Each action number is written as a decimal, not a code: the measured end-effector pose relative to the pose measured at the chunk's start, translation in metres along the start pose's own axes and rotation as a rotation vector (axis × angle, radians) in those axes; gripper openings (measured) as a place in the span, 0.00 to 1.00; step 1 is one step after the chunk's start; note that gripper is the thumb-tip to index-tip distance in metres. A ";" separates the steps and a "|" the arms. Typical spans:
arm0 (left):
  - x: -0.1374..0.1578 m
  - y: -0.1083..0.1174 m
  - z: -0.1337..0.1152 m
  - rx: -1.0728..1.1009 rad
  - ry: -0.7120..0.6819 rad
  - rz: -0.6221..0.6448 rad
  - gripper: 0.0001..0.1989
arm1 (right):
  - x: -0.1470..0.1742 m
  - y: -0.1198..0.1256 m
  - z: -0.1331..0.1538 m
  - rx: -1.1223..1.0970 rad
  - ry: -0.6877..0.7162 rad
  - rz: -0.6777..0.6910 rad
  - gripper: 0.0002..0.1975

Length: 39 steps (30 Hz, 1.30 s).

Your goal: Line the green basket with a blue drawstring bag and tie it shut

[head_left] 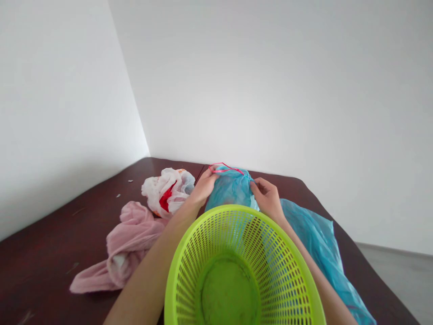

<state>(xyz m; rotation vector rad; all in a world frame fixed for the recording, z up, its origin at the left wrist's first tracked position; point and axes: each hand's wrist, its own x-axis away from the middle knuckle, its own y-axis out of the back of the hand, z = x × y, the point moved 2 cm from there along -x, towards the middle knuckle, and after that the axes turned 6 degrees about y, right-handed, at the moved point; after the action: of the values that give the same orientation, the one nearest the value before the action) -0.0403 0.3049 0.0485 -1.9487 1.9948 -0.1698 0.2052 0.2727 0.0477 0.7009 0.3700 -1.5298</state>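
Beyond the basket, a translucent blue plastic bag (228, 189) with a thin pink drawstring (223, 169) at its top bunches up between both hands. My left hand (204, 185) is closed on the bag's left upper edge, close to the string. At the right upper edge, the fingers of my right hand (267, 196) pinch the gathered plastic. Something pale shows dimly inside the bag. A lime-green slotted plastic basket (230, 289) stands in front between my forearms, its inside facing me, and covers the bag's lower part.
Left of my left forearm lie a crumpled white plastic bag (155, 187) with red print and a pink fuzzy cloth (131, 243). Another blue plastic sheet or bag (318, 243) spreads along the right. The dark red-brown table (50, 253) meets white walls behind and left.
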 end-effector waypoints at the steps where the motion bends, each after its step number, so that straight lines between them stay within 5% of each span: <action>1: -0.002 0.004 -0.005 -0.026 -0.064 -0.052 0.13 | 0.000 0.003 0.002 0.046 0.013 -0.020 0.18; 5: 0.005 0.012 -0.031 -0.103 -0.334 -0.135 0.13 | 0.000 0.009 0.006 0.164 0.064 -0.070 0.15; 12: 0.035 -0.015 -0.053 -0.738 -0.494 0.260 0.08 | 0.004 0.000 0.011 0.131 0.110 0.024 0.14; 15: 0.036 -0.018 -0.048 -0.830 -0.516 0.312 0.09 | 0.006 0.000 0.015 0.127 0.135 0.081 0.17; 21: 0.033 -0.013 -0.040 -0.761 -0.413 0.383 0.37 | 0.006 -0.002 0.010 0.121 0.179 0.115 0.15; 24: 0.034 -0.017 -0.040 -0.815 -0.452 0.429 0.22 | 0.005 -0.004 0.005 0.106 0.172 0.135 0.13; 27: 0.033 -0.018 -0.042 -0.911 -0.560 0.346 0.04 | 0.005 -0.005 0.005 0.105 0.157 0.164 0.12; 39: 0.014 0.011 -0.040 -0.843 -0.465 -0.112 0.07 | 0.005 0.005 0.019 0.122 0.070 -0.088 0.17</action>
<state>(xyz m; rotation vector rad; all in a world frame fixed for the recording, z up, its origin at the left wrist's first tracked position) -0.0640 0.2855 0.0800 -2.2497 1.7613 1.1614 0.2065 0.2569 0.0602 0.8448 0.3661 -1.6238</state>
